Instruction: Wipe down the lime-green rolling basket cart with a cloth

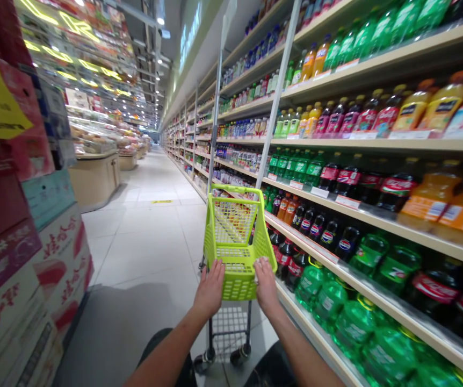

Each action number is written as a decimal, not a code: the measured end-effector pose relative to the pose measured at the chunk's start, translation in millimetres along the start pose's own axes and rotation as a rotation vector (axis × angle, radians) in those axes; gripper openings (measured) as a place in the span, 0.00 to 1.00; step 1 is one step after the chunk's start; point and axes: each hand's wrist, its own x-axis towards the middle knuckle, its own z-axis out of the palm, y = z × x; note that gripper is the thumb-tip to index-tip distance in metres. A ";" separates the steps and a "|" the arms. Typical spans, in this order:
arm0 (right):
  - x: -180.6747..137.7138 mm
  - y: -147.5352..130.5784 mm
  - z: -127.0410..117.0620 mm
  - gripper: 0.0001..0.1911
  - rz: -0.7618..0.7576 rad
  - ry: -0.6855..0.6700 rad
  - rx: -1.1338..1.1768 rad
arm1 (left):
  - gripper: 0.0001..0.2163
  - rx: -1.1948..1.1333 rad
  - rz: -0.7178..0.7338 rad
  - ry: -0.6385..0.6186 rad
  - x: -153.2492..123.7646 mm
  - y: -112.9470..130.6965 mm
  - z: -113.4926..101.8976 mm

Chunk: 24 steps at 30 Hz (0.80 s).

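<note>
A lime-green plastic shopping cart [237, 288] with a basket on a dark wheeled frame stands right in front of me. My left hand [211, 287] lies over the near left corner of its basket, fingers close together on the rim. At the near right corner is my right hand [266, 285], fingers curled on the edge. Pressed under those fingers is a pale crumpled piece, apparently a tissue [260, 263]. The basket's grid floor shows with nothing lying on it. Under the basket sits a lower wire rack [229, 322] above black wheels.
Drink shelves [348, 201] run along the right, close to the cart, with large green bottles [352, 317] at the bottom. Stacked cartons [60, 258] stand close on the left. A tiled aisle [146, 220] stretches ahead, past a curved display counter [96, 177].
</note>
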 end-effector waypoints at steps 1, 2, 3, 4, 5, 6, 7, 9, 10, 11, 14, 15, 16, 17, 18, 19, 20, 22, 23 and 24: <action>-0.9 -14.8 7.5 0.31 -0.041 -0.028 0.033 | 0.28 0.001 0.001 0.012 0.2 0.1 1.6; -1.7 -29.3 14.4 0.31 -0.085 -0.058 0.064 | 0.28 0.002 0.003 0.027 0.4 -0.1 3.3; -2.3 -41.3 19.5 0.31 -0.130 -0.086 0.090 | 0.28 0.002 0.005 0.043 0.5 -0.5 4.9; -2.7 -48.8 21.9 0.30 -0.173 -0.111 0.111 | 0.28 0.001 0.007 0.058 0.5 -1.0 6.2; -2.7 -50.9 21.5 0.29 -0.207 -0.132 0.123 | 0.28 0.000 0.009 0.068 0.4 -1.5 7.0; -2.4 -47.4 18.2 0.29 -0.227 -0.145 0.124 | 0.28 0.000 0.011 0.074 0.2 -1.9 7.2; -1.5 -39.0 12.6 0.29 -0.223 -0.146 0.114 | 0.28 -0.001 0.010 0.074 -0.1 -2.0 6.9; 1.5 -14.8 -1.1 0.29 -0.136 -0.106 0.067 | 0.27 -0.006 0.007 0.062 -0.7 -1.2 5.1; 3.3 -3.3 -6.9 0.30 -0.063 -0.071 0.039 | 0.27 -0.007 0.006 0.055 -0.9 -0.5 4.1; 4.9 5.0 -10.6 0.30 0.010 -0.038 0.017 | 0.27 -0.005 0.007 0.047 -1.0 0.4 3.2; 6.0 -0.2 -5.0 0.32 0.095 -0.028 0.028 | 0.29 0.019 0.003 0.035 -0.9 3.3 2.1; 4.9 -11.3 1.4 0.32 0.068 -0.053 0.058 | 0.29 0.028 -0.003 0.033 -0.8 4.0 2.1; 3.4 -24.8 8.5 0.32 0.024 -0.082 0.094 | 0.29 0.033 -0.008 0.033 -0.7 4.3 2.2; 1.7 -38.4 15.2 0.33 -0.029 -0.111 0.132 | 0.29 0.034 -0.010 0.033 -0.7 4.4 2.1; -0.1 -50.2 20.5 0.33 -0.083 -0.137 0.166 | 0.29 0.032 -0.009 0.033 -0.7 4.0 1.8; -1.6 -58.0 23.6 0.33 -0.134 -0.155 0.191 | 0.28 0.028 -0.006 0.035 -0.9 3.4 1.4; -2.8 -60.7 24.0 0.33 -0.174 -0.167 0.205 | 0.28 0.022 -0.003 0.038 -1.1 2.6 0.9; -3.3 -50.6 17.7 0.33 -0.202 -0.168 0.193 | 0.27 0.012 0.003 0.046 -1.5 1.0 0.1; -2.6 -39.9 12.1 0.33 -0.178 -0.149 0.168 | 0.27 0.008 0.005 0.050 -1.6 0.5 -0.1; -1.4 -27.7 5.9 0.33 -0.128 -0.118 0.135 | 0.27 0.005 0.007 0.053 -1.6 0.2 0.0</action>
